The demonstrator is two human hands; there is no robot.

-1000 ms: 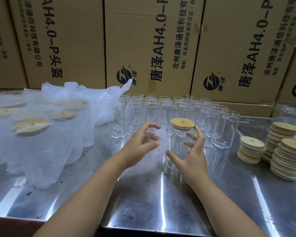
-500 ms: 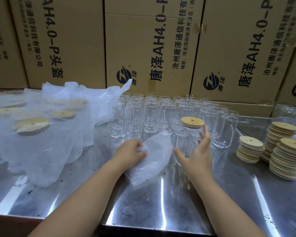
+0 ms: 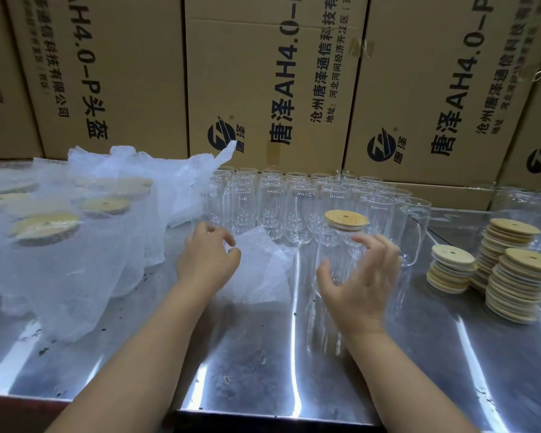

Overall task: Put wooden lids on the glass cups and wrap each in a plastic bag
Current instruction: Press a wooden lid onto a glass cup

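Note:
A clear glass cup [image 3: 334,257] with a round wooden lid [image 3: 345,218] stands on the steel table [image 3: 263,354], right of centre. My right hand [image 3: 359,285] curls round the cup's body, thumb on its left side, fingers on its right. My left hand [image 3: 206,260] is to the left of the cup. Its thumb and fingers pinch the edge of a small bubble-wrap plastic bag [image 3: 263,273]. The bag lies partly on the table between my hands.
Several empty glass cups [image 3: 272,207] stand in rows behind my hands. Stacks of wooden lids [image 3: 512,276] sit at the right. Lidded cups wrapped in plastic [image 3: 44,232] crowd the left. Cardboard boxes [image 3: 263,89] wall the back. The table's front edge is near me.
My right hand went from lying open beside the lidded cup to curling round it. My left hand shifted slightly left and back, keeping the bag, which now spreads flatter.

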